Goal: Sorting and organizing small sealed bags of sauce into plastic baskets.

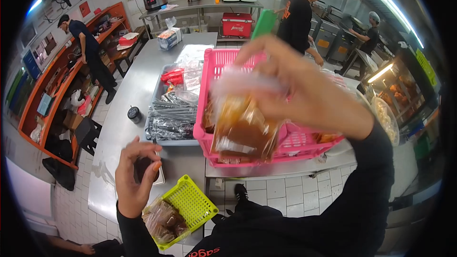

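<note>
My right hand (296, 89), blurred by motion, grips the top of a clear plastic bag of brown sauce (246, 125) above a pink plastic basket (200, 128). More brown packets lie partly hidden inside that basket. My left hand (137, 175) is raised over the steel table (114, 157) with thumb and fingers curved apart, nothing between them. Behind it a small dark-topped device with a pale edge (160, 176) is mostly covered. Near my body, a lime-green basket (196, 200) holds several clear bags with brown contents (166, 221).
Beyond my left hand, a grey-blue tray (171, 143) holds wrapped black straws or cutlery (171, 114) and red packets. A black jar (134, 114) stands left of it. Co-workers stand by the orange shelves (89, 53), across the table (300, 18) and near the fryers (367, 39).
</note>
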